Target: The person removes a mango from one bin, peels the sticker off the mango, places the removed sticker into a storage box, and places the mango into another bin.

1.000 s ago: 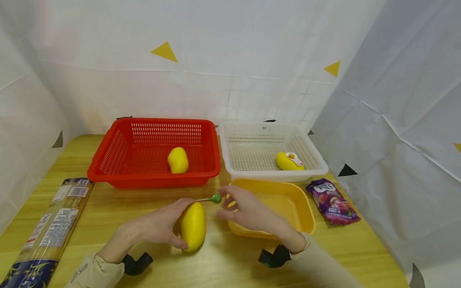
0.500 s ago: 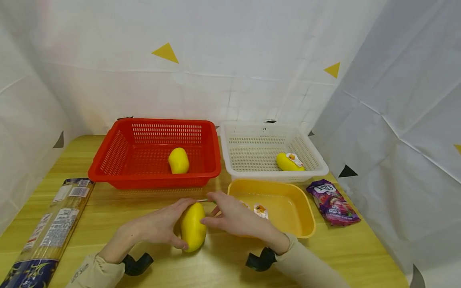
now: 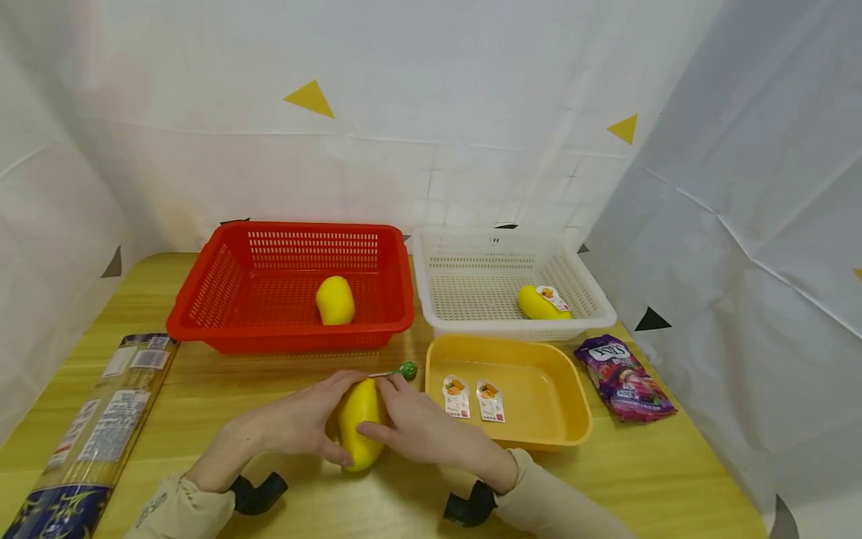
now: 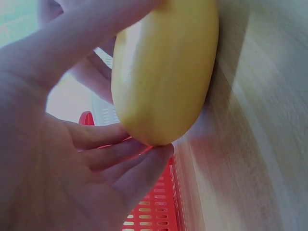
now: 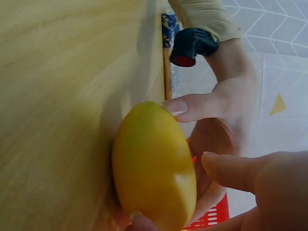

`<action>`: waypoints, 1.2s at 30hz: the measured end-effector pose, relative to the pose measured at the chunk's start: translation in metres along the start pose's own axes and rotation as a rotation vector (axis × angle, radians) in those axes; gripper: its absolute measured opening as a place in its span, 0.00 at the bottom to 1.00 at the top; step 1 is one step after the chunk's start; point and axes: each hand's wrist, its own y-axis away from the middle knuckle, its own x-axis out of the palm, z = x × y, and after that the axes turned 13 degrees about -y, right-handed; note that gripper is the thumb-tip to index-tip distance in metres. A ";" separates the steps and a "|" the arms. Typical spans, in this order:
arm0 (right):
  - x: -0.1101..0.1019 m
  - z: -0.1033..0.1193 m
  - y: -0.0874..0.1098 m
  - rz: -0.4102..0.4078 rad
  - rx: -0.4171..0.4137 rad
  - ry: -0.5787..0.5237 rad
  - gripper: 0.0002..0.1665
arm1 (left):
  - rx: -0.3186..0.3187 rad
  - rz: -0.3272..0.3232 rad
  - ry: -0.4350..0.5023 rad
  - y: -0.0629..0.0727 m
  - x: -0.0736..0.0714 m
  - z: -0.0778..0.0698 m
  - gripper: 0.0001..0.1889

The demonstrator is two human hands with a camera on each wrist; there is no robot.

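Note:
A yellow mango [image 3: 354, 419] lies on the table between my two hands. My left hand [image 3: 299, 421] grips it from the left, fingers at its far end and thumb at the near end. From the right, my right hand [image 3: 427, 425] holds it too, the thumb [image 5: 231, 168] close over its upper side and a fingertip [image 5: 140, 222] at its far end. In the left wrist view, the mango [image 4: 166, 72] rests against the left fingers [image 4: 144, 168]. A green lollipop [image 3: 408, 370] lies just beyond, its stick partly behind the hands.
A yellow tray [image 3: 539, 404] with two mango-picture stickers [image 3: 490, 401] stands at right. Behind are a red basket [image 3: 289, 338] and a white basket [image 3: 498, 327], each with a mango inside. A purple candy bag [image 3: 625, 380] lies far right, a noodle pack [image 3: 101, 427] left.
My right hand has moved left from over the yellow tray onto the mango, uncovering the two stickers in the tray. My left hand has stayed on the mango.

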 end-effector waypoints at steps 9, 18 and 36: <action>0.006 -0.003 -0.002 0.009 -0.003 0.015 0.47 | 0.012 -0.004 0.013 0.002 -0.001 0.000 0.55; 0.005 -0.001 -0.003 0.028 0.025 -0.005 0.47 | -0.009 -0.027 0.078 0.014 -0.015 0.004 0.55; 0.009 -0.002 -0.005 0.009 0.038 -0.123 0.47 | -0.109 -0.370 0.031 0.068 -0.084 0.030 0.43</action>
